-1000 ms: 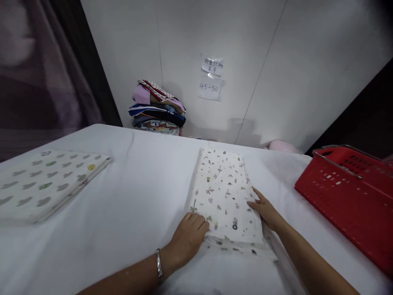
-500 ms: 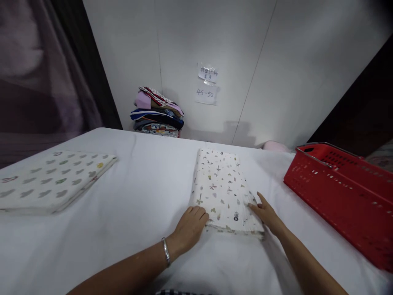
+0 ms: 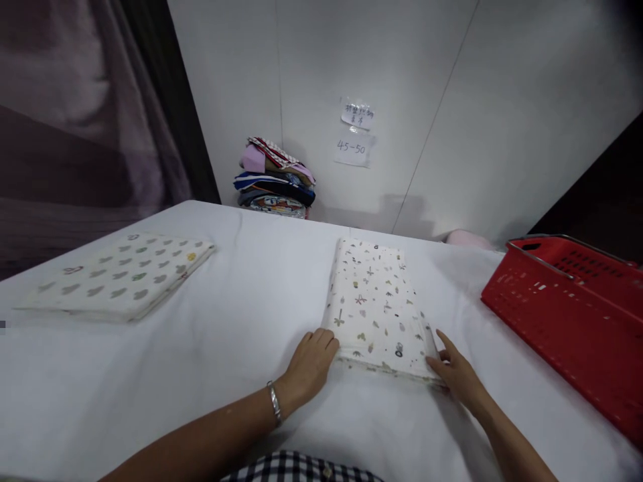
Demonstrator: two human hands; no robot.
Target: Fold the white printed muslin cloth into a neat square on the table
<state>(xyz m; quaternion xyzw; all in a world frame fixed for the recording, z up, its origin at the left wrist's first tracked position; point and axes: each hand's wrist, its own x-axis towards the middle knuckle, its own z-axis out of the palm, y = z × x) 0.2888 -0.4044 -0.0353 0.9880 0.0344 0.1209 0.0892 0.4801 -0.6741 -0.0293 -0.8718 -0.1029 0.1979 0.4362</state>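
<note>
A folded white cloth with small printed motifs (image 3: pixel 376 304) lies on the white table (image 3: pixel 241 314) in front of me. My left hand (image 3: pixel 309 365), with a silver bracelet on the wrist, rests with curled fingers against the cloth's near left corner. My right hand (image 3: pixel 455 375) touches the near right corner, fingers stretched out and slightly spread along the edge. Neither hand lifts the cloth.
A second folded cloth with grey and green shapes (image 3: pixel 125 278) lies at the left. A red plastic basket (image 3: pixel 573 308) stands at the right. A pile of folded fabrics (image 3: pixel 275 179) sits by the wall under two paper notes (image 3: pixel 355 130). A dark curtain hangs at the left.
My right hand slid from the top of the cloth down to its near right corner. The loose lower layer that stuck out at the near edge is now tucked in line.
</note>
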